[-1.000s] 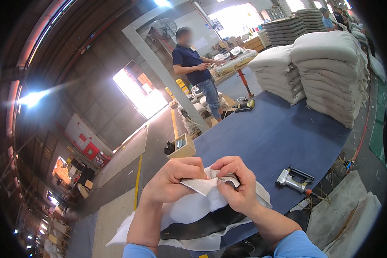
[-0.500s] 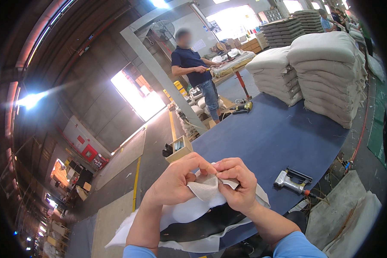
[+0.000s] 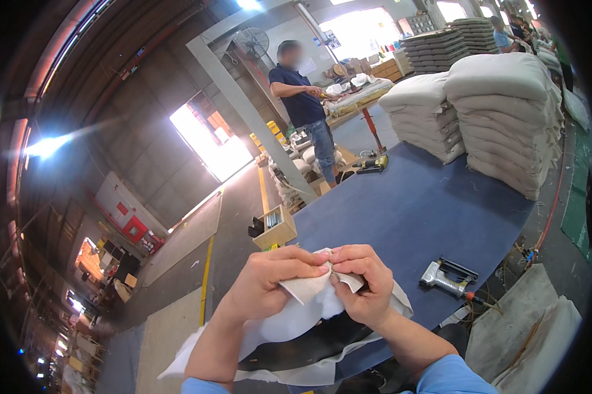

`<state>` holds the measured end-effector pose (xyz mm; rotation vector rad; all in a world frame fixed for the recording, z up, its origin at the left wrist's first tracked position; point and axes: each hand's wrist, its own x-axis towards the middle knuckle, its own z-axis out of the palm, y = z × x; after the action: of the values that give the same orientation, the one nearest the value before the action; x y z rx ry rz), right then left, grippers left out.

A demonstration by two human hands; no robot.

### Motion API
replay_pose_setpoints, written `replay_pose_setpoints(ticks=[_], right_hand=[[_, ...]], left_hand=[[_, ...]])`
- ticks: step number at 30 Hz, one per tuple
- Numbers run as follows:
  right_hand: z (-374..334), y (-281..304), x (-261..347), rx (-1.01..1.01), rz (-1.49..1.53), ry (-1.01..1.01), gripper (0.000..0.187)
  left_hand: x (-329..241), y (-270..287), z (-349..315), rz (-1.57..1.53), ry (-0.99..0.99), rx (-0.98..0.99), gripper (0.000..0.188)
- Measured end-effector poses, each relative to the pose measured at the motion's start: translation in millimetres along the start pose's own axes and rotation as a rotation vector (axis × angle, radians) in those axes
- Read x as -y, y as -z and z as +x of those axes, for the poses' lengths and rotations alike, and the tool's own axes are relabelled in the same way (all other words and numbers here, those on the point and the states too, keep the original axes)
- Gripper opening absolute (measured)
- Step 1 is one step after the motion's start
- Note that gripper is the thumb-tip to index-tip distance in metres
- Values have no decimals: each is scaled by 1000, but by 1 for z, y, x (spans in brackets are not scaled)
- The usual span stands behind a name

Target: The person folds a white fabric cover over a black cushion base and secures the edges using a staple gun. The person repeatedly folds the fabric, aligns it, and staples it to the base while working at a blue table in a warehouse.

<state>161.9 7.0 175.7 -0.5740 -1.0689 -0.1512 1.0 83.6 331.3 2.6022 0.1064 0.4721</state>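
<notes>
My left hand and my right hand meet at the near edge of the blue table. Both are closed on the off-white fabric, pinching its edge between thumbs and fingers where the fingertips almost touch. White padding shows beneath the fabric, around a black panel below my wrists. The piece lies tilted at the table's edge. To the right of my right hand, a silver staple gun with a hose rests on the table.
Stacks of off-white cushions stand at the table's far right. A yellow-black power tool lies at the far edge of the blue table. A small wooden box adjoins its left side. A co-worker stands at another bench beyond.
My left hand's fingers have shifted along the fabric and press its edge closer to my right fingertips. The co-worker's arms have moved slightly.
</notes>
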Motion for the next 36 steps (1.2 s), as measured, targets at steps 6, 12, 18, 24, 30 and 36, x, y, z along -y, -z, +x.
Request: replay_pose_setpoints(ticks=[6, 12, 18, 24, 30, 36], right_hand=[[1, 3, -12, -50, -60, 3, 29], [1, 5, -10, -67, -60, -11, 29], [0, 6, -8, -48, -57, -20, 27], [1, 12, -10, -70, -65, -44, 29], [3, 14, -14, -35, -50, -85, 27], [10, 15, -19, 41, -40, 16, 35]], left_hand=[[12, -21, -31, 151, -122, -132, 24], [1, -27, -20, 28, -25, -181, 42], [-1, -32, 1, 304, -38, -144, 67], [8, -38, 5, 173, -48, -163, 55], [17, -37, 5, 227, -84, -204, 54], [9, -37, -6, 333, -122, -235, 42]])
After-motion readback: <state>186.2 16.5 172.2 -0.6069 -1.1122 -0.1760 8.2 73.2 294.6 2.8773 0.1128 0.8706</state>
